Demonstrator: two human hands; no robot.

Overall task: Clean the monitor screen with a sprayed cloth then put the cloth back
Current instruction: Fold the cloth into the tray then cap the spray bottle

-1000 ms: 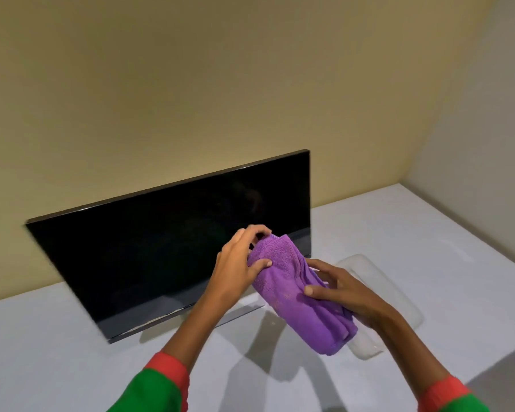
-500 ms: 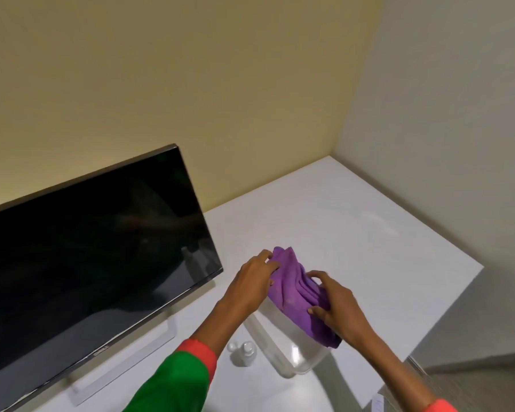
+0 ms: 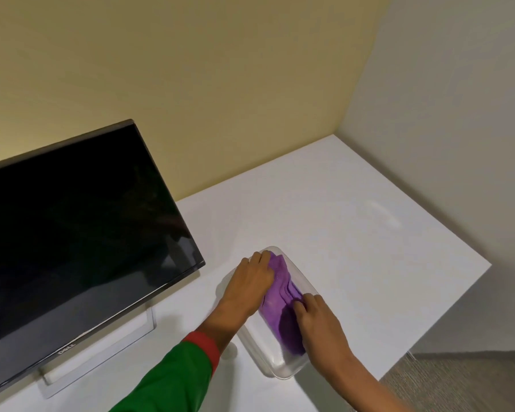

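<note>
1. Both hands have come down from in front of the monitor [image 3: 72,233] and now press the purple cloth [image 3: 280,301] into the clear tray [image 3: 283,370] on the white desk [image 3: 354,233].
2. Left hand [image 3: 250,283] curls over the cloth's far end; right hand [image 3: 318,319] pinches its near edge.
3. Wiping looks finished; only letting go seems to remain.
</note>
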